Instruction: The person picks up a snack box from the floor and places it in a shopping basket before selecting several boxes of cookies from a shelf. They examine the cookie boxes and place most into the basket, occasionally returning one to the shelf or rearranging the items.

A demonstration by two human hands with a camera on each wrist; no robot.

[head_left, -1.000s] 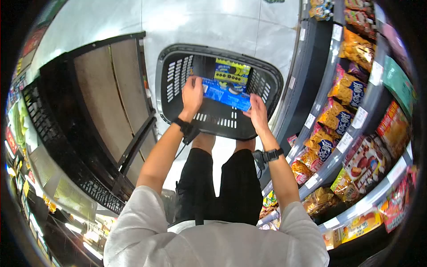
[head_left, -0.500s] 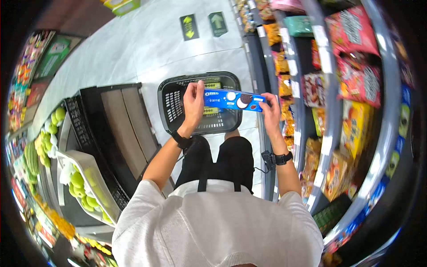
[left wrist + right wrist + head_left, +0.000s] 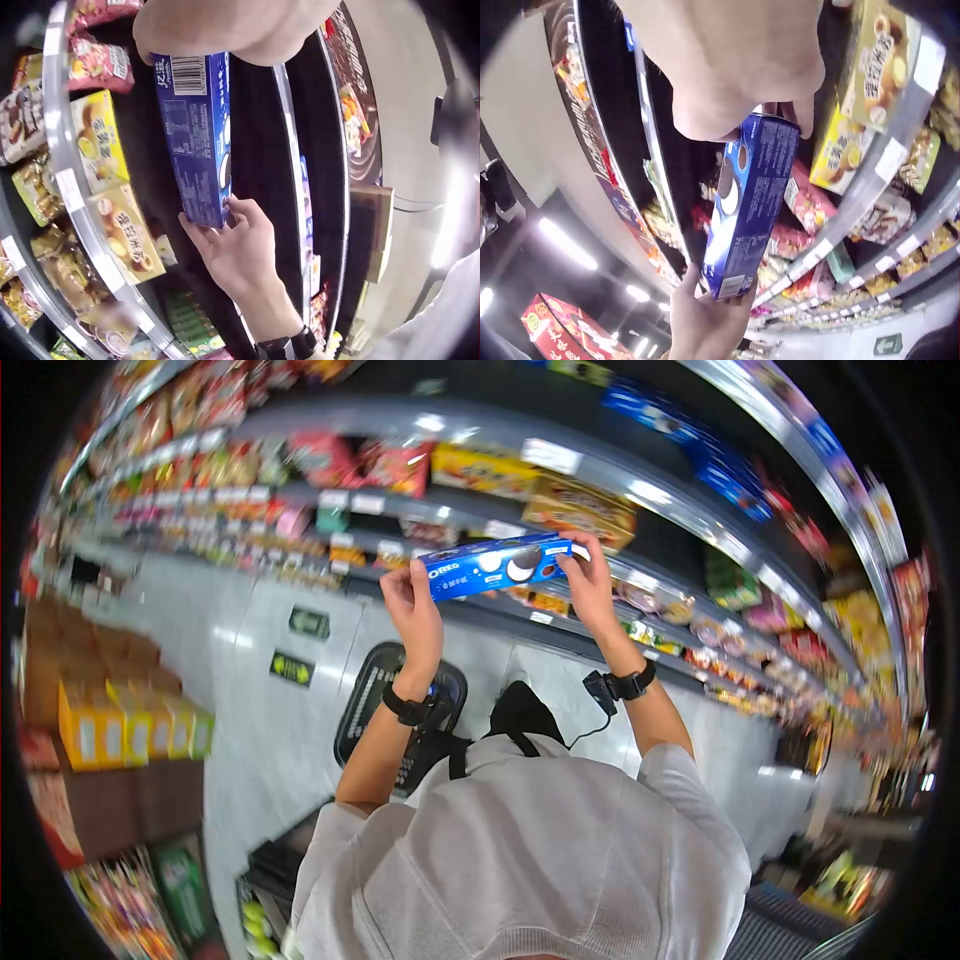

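A long blue Oreo cookie box (image 3: 500, 566) is held up level in front of the shelves, its printed front toward the head camera. My left hand (image 3: 413, 615) grips its left end, thumb on the near face. At the other end my right hand (image 3: 592, 592) pinches the box between thumb and fingers. The left wrist view shows a barcode panel on the box (image 3: 193, 142), with the right hand (image 3: 244, 251) at its far end. In the right wrist view the left hand (image 3: 705, 319) supports the barcode end.
Snack shelves (image 3: 480, 495) run across the front with bags and yellow boxes (image 3: 484, 470). Below my left forearm, a black shopping basket (image 3: 372, 695) sits on the tiled floor (image 3: 250, 600). Stacked yellow cartons (image 3: 95, 725) stand at the left.
The Oreo box has been lifted up out of the basket in both hands. The person has turned from the basket to face the shelves, leaving the basket lower left in view.
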